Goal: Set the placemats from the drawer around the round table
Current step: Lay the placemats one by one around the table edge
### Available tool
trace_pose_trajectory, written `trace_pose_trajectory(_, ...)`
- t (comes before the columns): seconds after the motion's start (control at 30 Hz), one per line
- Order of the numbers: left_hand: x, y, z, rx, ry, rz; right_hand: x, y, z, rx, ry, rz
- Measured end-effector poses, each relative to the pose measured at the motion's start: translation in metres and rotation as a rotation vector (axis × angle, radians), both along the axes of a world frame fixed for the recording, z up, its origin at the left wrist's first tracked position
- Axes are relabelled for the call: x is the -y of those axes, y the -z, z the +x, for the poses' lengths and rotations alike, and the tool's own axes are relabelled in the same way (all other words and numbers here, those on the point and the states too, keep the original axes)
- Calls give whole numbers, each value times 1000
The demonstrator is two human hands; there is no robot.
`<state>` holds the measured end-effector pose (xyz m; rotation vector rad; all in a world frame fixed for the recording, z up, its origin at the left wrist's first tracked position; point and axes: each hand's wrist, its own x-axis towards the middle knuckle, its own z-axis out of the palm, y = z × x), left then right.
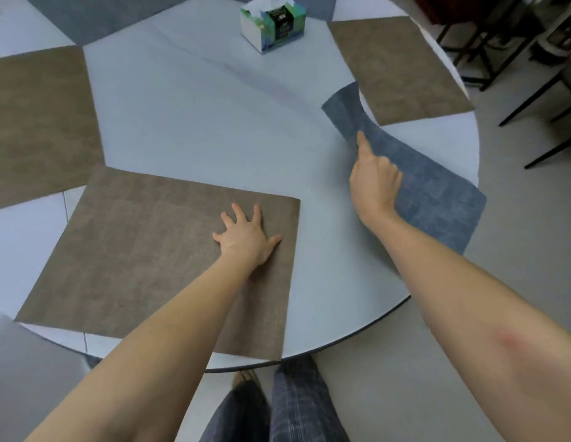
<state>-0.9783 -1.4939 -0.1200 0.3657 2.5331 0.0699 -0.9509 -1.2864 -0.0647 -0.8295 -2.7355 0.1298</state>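
Head view: left hand [245, 232] flat on brown placemat [143, 250]; right hand [375, 183] grips blue placemat [437, 193] overhanging table [214, 122] edge.

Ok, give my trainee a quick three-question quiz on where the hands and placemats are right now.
1. True or false: the left hand lies flat on a brown placemat.
2. What does the right hand grip? A) the tissue box B) the blue placemat C) nothing
3. Does the blue placemat lie wholly on the round table?

Key: 1 true. 2 B. 3 No, its near end hangs past the table edge and its far end is lifted and curled.
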Motion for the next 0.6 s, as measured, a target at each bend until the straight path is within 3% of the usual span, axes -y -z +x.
trace_pose_trajectory(0.13,7,-2,-6,-33,72,-44,2,14,-44,103,-151,72)
trace_pose_trajectory(0.3,18,10,-2,-160,167,-74,13,68,-55,480,-308,-233)
trace_pose_trajectory(0.4,25,15,-1,-206,185,-34,51,85,-26,290,-465,-252)
trace_pose_trajectory(0.5,36,20,-1,-264,228,-12,85,99,12,354,-651,-196)
trace_pose_trajectory(0.6,42,24,-1,-284,265,-34,82,108,29,405,-612,-116)
